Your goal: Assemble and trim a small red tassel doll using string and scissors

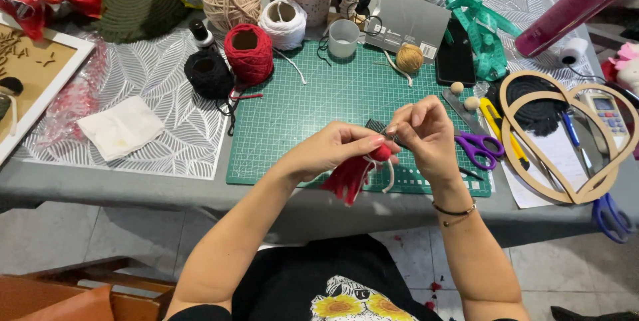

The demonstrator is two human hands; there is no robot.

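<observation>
pinching the red tassel, left fingers close tight while right fingers seemingly grip its cream string.

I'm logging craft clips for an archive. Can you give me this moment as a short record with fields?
Setting: grey table with a green cutting mat
Left hand: pinches the top of a red yarn tassel tied with white cord
Right hand: fingers pinched together just above the tassel's head
Behind hands: black comb
On mat: red yarn cone, black yarn cone
Right side: purple scissors, wooden heart frame
</observation>
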